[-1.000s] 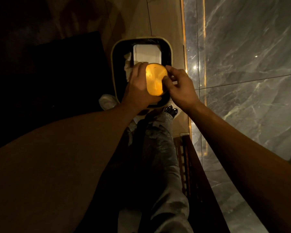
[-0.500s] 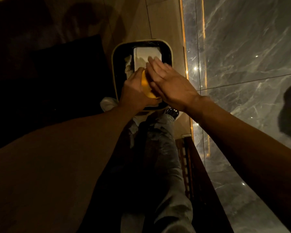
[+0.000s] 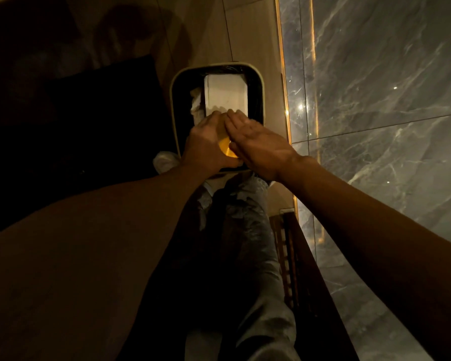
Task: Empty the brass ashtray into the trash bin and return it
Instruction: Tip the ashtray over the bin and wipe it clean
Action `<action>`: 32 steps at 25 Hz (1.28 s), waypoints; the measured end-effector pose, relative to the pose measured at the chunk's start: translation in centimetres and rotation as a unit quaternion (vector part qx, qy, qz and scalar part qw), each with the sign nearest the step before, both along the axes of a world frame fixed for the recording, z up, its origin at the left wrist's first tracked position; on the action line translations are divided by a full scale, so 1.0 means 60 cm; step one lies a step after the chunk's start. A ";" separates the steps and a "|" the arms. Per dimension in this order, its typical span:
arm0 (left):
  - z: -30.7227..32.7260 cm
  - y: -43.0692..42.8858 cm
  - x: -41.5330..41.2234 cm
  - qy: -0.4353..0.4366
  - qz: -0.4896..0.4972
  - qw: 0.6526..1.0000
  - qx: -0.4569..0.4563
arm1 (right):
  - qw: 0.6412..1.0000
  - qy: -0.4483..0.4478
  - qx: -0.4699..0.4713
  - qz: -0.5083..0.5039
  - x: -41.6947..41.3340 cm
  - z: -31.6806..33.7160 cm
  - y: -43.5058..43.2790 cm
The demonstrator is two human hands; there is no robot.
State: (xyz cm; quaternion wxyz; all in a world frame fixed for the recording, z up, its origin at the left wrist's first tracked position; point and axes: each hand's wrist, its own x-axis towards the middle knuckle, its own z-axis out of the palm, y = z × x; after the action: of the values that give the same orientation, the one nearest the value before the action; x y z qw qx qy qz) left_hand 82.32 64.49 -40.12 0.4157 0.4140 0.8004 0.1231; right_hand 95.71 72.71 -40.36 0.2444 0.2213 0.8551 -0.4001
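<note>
The brass ashtray [image 3: 225, 147] shows only as a glowing yellow sliver between my two hands, held over the near end of the trash bin [image 3: 174, 100]. My left hand [image 3: 205, 145] grips it from the left side. My right hand [image 3: 258, 144] lies flat with fingers stretched out against the ashtray's right side and covers most of it. The bin has a pale rim and a dark liner, with a white box [image 3: 225, 93] and crumpled white paper [image 3: 197, 105] inside.
A grey marble wall [image 3: 375, 100] with a lit brass strip [image 3: 284, 100] runs along the right. A dark wooden slatted piece [image 3: 292, 261] stands below my right arm. My legs in grey trousers [image 3: 248, 243] and a white shoe [image 3: 164, 160] are below the bin. Dark furniture fills the left.
The ashtray's broad face was plainly visible a second ago. My right hand has since flattened over it and both hands have shifted slightly toward the bin's near edge.
</note>
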 end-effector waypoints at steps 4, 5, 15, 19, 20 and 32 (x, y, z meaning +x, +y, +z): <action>0.006 -0.009 -0.005 0.010 0.017 1.000 0.005 | 0.972 0.173 0.064 -0.144 -0.028 0.024 0.016; 0.003 0.000 -0.006 0.010 0.017 1.000 -0.008 | 0.957 0.190 0.103 -0.192 -0.029 0.028 0.016; -0.006 0.018 -0.023 -0.007 -0.019 0.999 -0.040 | 0.985 0.117 0.065 -0.113 -0.028 -0.001 0.012; -0.007 0.014 -0.013 -0.006 -0.020 0.999 -0.049 | 0.990 0.085 0.036 -0.109 -0.003 -0.006 -0.010; -0.008 0.014 -0.013 -0.005 -0.013 0.999 -0.053 | 0.973 0.144 0.066 -0.166 -0.005 0.002 -0.014; -0.003 0.020 -0.008 -0.003 -0.005 0.999 -0.032 | 0.970 0.157 0.100 -0.154 -0.034 0.015 0.000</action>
State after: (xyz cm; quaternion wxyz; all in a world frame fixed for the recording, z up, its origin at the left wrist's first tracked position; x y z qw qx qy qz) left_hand 81.84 65.69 -40.31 0.4318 0.4038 0.8007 0.0967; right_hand 93.66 72.69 -39.48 0.0189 0.3077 0.8743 -0.3748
